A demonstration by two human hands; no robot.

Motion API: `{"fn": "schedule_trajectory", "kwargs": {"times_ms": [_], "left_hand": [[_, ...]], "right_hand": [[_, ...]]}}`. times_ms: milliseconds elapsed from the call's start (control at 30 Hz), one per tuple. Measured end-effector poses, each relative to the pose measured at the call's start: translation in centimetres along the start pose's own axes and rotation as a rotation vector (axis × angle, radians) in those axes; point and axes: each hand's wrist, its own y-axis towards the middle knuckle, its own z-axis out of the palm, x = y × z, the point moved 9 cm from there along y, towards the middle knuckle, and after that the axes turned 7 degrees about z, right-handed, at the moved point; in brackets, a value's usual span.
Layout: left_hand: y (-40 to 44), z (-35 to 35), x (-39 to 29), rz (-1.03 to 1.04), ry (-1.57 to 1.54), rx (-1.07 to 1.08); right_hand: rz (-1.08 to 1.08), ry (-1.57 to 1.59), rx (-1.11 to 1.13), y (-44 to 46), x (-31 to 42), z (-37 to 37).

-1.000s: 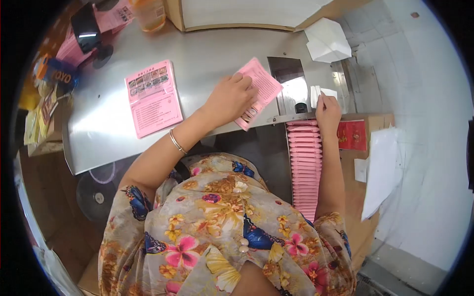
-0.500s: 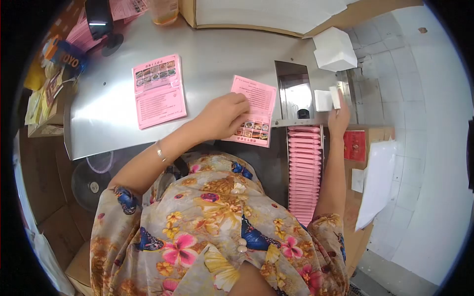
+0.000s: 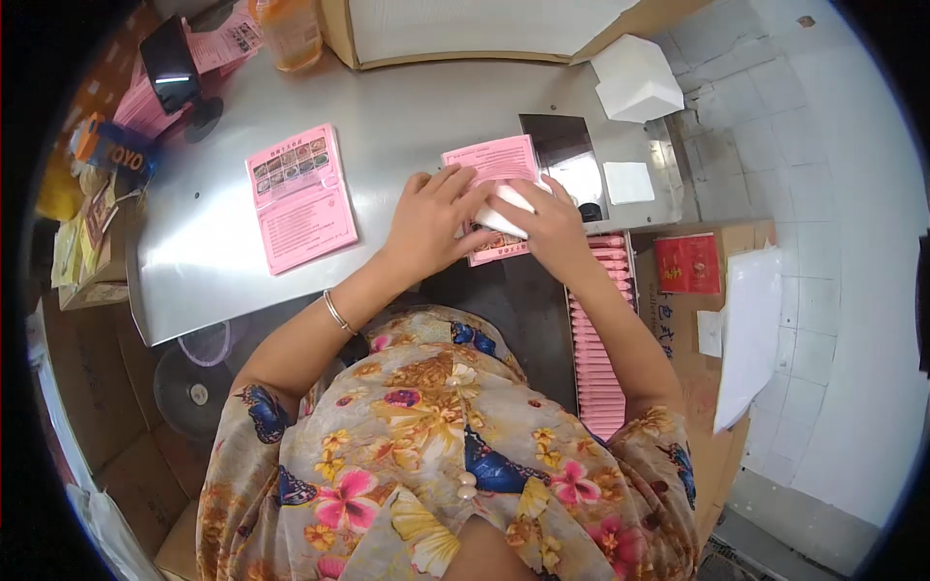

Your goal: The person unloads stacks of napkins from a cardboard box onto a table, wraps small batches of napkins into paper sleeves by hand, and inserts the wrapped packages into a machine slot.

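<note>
Since the earlier frame, the right hand [image 3: 550,225] has moved from the bench [image 3: 387,111]'s right edge to its front edge, where its grip holds a white pad [image 3: 511,209] on the pink sheet [image 3: 492,153]. Left hand [image 3: 432,219] also touches there, its grip rather wide. Many pink packets [image 3: 599,363] seem done (so I judge), but this sheet lies open, and further pink sheets [image 3: 302,208] remain towards the left edge.

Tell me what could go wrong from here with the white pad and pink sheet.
The white pad sits aslant under the right hand, so it might end up crooked. The sheet lies by the counter's near edge and could slip off. The right forearm crosses the pink packs and may knock them.
</note>
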Motion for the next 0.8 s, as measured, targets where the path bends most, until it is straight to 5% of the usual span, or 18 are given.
{"fn": "schedule_trajectory", "kwargs": {"times_ms": [33, 100, 133, 233, 267, 333, 500, 633, 700, 800], "left_hand": [[0.2, 0.0, -0.1, -0.018, -0.008, 0.007], [0.8, 0.4, -0.8, -0.015, -0.033, 0.017], [1.3, 0.0, -1.2, 0.015, 0.014, -0.029], [1.7, -1.2, -1.4, 0.039, 0.05, -0.076], [1.4, -1.4, -1.3, 0.015, 0.015, -0.078], [0.1, -1.9, -1.3, -0.007, -0.039, -0.088], [-3.1, -3.0, 0.3, -0.091, -0.185, -0.165], [-6.7, -9.7, 3.8, -0.274, -0.112, -0.385], [-9.1, -12.0, 6.6, -0.426, -0.043, -0.374], [-10.8, -12.7, 8.9, -0.401, 0.339, -0.148]], "right_hand": [[0.006, -0.005, -0.001, 1.2, 0.2, 0.7], [0.24, -0.155, 0.475, 3.3, -1.7, 6.5], [0.256, -0.163, 0.469, 3.4, -1.8, 6.6], [0.006, -0.204, -0.046, 4.7, -0.2, 4.6], [0.007, -0.206, -0.056, 4.0, -1.5, 4.6], [0.229, -0.312, 0.324, 2.4, -6.6, 5.9], [0.691, -0.175, 0.423, -1.4, -10.9, 2.7], [0.574, 0.063, 0.119, -4.2, -14.1, -1.4], [0.456, -0.292, -0.069, -4.9, -15.6, -5.1], [0.577, -0.225, 0.222, -9.4, -18.9, -1.9]]}}
